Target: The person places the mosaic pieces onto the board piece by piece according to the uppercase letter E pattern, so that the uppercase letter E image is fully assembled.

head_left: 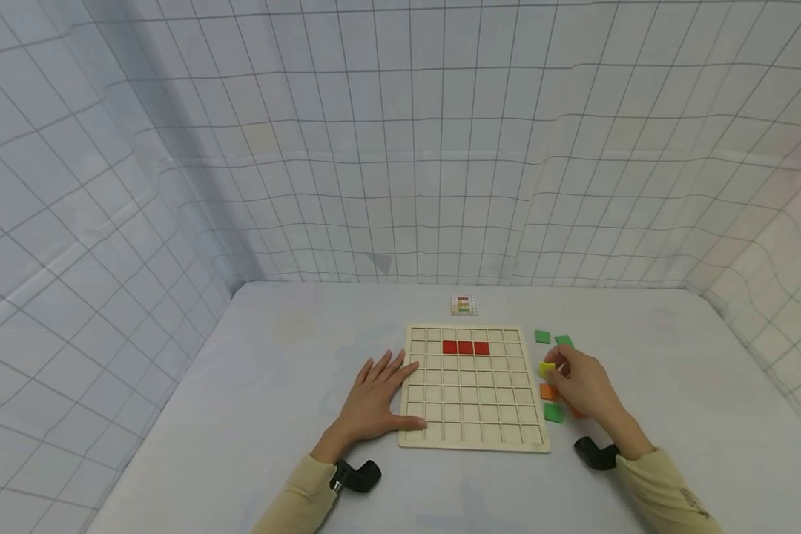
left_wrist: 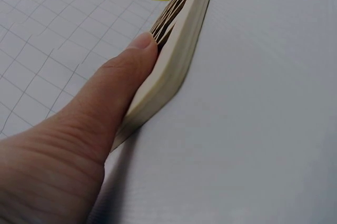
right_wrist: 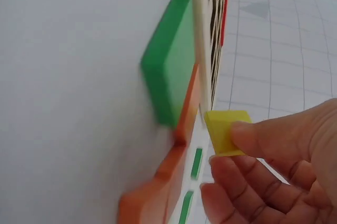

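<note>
A cream grid board (head_left: 470, 404) lies flat on the table, with three red square tiles (head_left: 465, 347) side by side in its second row from the far edge. My left hand (head_left: 374, 404) rests along the board's left edge with fingers spread, its thumb (left_wrist: 124, 71) on the near left corner. Just off the board's right edge, my right hand (head_left: 584, 382) pinches a yellow square tile (right_wrist: 224, 132) between thumb and fingers, held above the tabletop. Below that hand are orange tiles (head_left: 548, 391), one partly hidden by it, and a green tile (head_left: 553, 413).
Two more green tiles (head_left: 543, 337) lie farther back on the right. Behind the board is a small card (head_left: 463, 305) printed with a coloured grid pattern. White grid-lined sheeting (head_left: 400, 148) surrounds the white table (head_left: 274, 371) at the back and sides.
</note>
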